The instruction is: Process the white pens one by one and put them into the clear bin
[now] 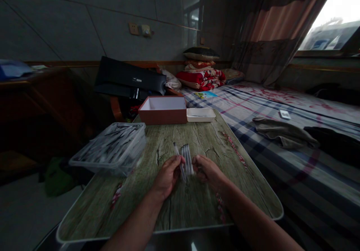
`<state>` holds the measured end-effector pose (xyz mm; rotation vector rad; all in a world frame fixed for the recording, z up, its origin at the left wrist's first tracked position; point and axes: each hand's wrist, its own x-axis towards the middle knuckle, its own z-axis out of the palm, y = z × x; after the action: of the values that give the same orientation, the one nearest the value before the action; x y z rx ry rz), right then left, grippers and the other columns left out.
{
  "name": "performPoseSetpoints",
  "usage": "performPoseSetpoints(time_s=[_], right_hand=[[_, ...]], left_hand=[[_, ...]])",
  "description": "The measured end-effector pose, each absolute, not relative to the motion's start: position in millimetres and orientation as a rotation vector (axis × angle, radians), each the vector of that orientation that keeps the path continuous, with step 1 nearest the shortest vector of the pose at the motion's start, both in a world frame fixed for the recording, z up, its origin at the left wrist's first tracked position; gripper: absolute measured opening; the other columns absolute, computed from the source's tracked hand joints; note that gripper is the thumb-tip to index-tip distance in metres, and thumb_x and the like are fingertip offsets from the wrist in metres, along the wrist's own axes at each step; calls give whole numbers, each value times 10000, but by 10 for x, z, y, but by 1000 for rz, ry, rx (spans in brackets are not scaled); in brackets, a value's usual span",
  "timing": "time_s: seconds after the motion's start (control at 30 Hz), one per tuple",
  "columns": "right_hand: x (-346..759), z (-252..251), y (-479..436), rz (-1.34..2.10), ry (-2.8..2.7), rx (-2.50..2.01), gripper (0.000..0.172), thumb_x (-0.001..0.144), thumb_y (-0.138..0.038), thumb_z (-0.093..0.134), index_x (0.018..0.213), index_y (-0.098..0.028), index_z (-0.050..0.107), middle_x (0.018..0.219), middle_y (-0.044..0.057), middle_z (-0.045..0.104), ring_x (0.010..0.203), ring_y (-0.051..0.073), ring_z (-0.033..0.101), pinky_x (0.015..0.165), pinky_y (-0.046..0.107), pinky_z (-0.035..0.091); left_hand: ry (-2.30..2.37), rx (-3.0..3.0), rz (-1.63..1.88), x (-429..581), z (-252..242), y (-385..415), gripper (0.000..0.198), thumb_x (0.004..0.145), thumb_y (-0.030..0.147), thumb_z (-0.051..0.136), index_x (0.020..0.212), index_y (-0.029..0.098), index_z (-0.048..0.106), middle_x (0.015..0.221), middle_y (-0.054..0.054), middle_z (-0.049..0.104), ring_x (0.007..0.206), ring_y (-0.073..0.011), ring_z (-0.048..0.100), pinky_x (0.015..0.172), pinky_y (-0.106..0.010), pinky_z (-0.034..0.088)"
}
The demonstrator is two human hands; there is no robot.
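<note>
Several slim clear pens [188, 159] with dark tips lie side by side between my hands, over the middle of the wood-patterned table [197, 209]. My left hand [168, 174] pinches one pen [176, 149], which tilts away from the others at their left. My right hand [206, 170] is closed at the right edge of the row, its fingertips at the pens; whether it grips one is hidden. A clear plastic bin [132, 165] full of similar pens stands at the table's left edge.
An open reddish-brown box [163, 116] and a small white tray [201, 119] stand at the table's far edge. A bed [242, 108] with a checked sheet runs along the right. Behind the box leans a black monitor [129, 76].
</note>
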<state>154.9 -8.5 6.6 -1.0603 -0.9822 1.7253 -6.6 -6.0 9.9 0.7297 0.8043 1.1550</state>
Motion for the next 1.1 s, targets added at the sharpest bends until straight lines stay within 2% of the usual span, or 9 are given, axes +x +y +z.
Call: performPoseSetpoints(time_s=[0.07,0.2,0.37,0.43,0.5,0.63,0.77,0.9,1.1], right_hand=[[1578,67,-14,1680,-899,-1071,436,737,-618,575,722,-196,463,493,-84,419,342,33,237,330,167,119],[1570,32,23,1687,-925,-1072,505,707,-683,559,631,-200,428,427,-96,342,346,42,219,337,183,118],[1539,11,-45,1692,-1048,-1101,532,693,-675,591,558,-199,395,415,-95,310,349,35,212,342,209,133],[1537,11,-50,1738,-1021,-1075,523,699,-654,604,557,-203,381,413,-100,300,347,33,201,343,210,119],[1533,4,-39,1758,-933,-1050,516,701,-642,613,565,-206,372,410,-106,295,341,31,190,343,206,107],[1512,-31,-13,1729,-772,-1063,517,693,-644,623,582,-206,373,408,-115,282,328,27,186,340,193,99],[1490,-48,-25,1711,-820,-1054,514,704,-646,615,585,-198,394,411,-106,309,320,26,207,338,190,107],[1482,-55,-37,1736,-872,-1078,534,707,-672,589,562,-206,372,400,-102,300,316,30,201,336,198,96],[1387,-83,-62,1548,-1004,-1111,471,742,-620,583,622,-197,413,480,-91,319,398,47,232,375,196,161]], left_hand=[[775,737,1017,-98,126,-77,212,726,330,704,830,153,650,594,24,582,502,-64,503,503,-168,391],[641,850,816,-133,158,-123,332,771,265,641,1079,200,537,510,56,531,393,-54,387,400,-151,262],[576,830,728,-162,98,-117,191,789,225,611,960,198,530,466,76,459,359,-40,283,371,-152,204],[540,762,767,-159,77,-111,139,818,262,589,928,183,557,492,59,476,370,-39,308,379,-155,238],[517,710,854,-147,73,-116,161,817,277,588,932,165,596,578,20,547,432,-57,414,426,-175,334],[642,886,1020,-111,87,-152,315,715,153,672,1028,178,651,862,-41,661,713,-120,589,626,-219,468],[825,1106,1155,-70,72,-165,188,785,269,651,949,191,700,1061,-71,677,965,-191,614,785,-267,501],[870,979,1176,-40,37,-137,230,774,357,664,901,168,693,1020,-92,713,895,-208,670,764,-310,534],[922,845,1234,-42,52,-106,294,734,402,702,861,137,693,882,-92,742,782,-190,702,687,-268,547]])
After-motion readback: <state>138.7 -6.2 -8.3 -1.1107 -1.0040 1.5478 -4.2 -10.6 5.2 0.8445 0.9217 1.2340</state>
